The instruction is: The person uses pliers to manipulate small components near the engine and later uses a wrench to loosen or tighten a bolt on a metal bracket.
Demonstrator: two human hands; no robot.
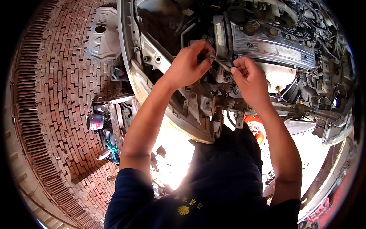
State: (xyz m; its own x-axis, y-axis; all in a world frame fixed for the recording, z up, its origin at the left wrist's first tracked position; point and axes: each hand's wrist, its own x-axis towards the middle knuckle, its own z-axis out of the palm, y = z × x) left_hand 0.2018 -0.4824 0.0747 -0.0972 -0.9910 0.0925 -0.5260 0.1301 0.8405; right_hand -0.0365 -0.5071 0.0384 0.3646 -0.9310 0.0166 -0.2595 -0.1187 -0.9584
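An open engine bay fills the upper right, with a silver ribbed engine cover (273,47) and a pale translucent reservoir (280,78). My left hand (190,65) grips the upper-left end of a thin, slanting metal piece (220,62), fingers curled round it. My right hand (249,78) pinches its lower-right end between thumb and fingers. I cannot tell whether the piece is loose or attached. Below my hands runs a grimy metal crossmember (248,105); left of them are the bare front frame (152,57) and curved bumper edge (175,126).
A brick wall or paving (65,107) spans the left. A flat metal plate (112,34) lies there, above a cluttered metal stand (114,108) with cans and tools. An orange container (254,128) shows below the bay. Glare washes out the lower middle.
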